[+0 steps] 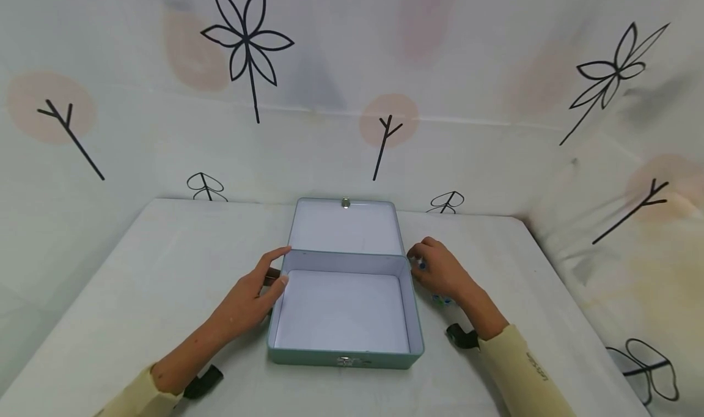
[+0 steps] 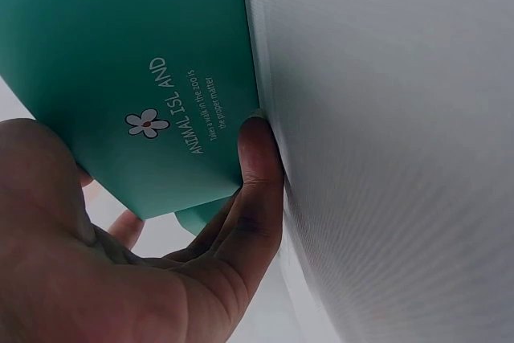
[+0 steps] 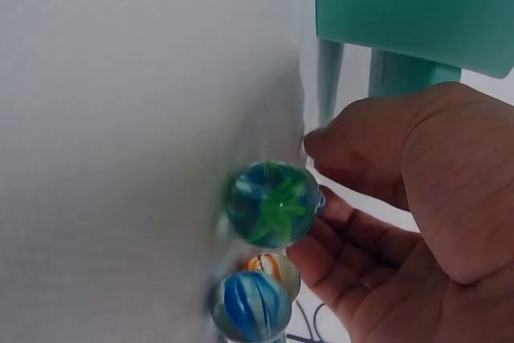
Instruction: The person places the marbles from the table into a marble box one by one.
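Note:
A green tin box with a pale inside stands on the table, its lid tipped back. My left hand grips the box's left side, thumb at the rim and fingers round the far corner. The left wrist view shows printed lettering on that side. Right of the box, my right hand reaches down with thumb and fingers apart. In the right wrist view, a green-and-blue glass marble is beside its fingertips. A blue-striped marble and an orange-streaked marble lie nearby.
White cloth covers the table. Behind rises a white patterned curtain, which also hangs along the sides. A black device is on the left wrist and another black device on the right.

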Demonstrator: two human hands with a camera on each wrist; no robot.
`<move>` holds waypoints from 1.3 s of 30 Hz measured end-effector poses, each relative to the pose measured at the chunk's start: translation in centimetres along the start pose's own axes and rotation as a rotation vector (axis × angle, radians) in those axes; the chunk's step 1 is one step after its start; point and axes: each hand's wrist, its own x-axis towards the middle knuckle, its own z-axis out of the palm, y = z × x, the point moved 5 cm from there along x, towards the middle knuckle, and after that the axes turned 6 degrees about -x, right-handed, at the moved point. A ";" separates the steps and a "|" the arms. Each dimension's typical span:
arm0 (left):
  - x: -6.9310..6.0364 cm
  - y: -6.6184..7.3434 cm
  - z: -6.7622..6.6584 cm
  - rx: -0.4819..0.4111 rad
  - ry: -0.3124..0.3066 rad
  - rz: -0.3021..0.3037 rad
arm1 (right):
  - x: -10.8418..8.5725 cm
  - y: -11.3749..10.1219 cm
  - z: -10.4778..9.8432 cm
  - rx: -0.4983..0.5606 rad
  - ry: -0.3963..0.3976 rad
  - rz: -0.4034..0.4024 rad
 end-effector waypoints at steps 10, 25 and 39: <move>-0.1 0.2 0.0 -0.001 0.005 0.006 | -0.1 0.5 -0.1 0.040 -0.005 0.041; -0.1 0.3 -0.1 0.004 0.003 0.005 | -1.5 -0.6 -1.4 0.075 0.063 0.051; -0.1 0.1 0.1 0.002 0.006 0.008 | -2.6 -5.0 -4.4 0.187 0.138 -0.076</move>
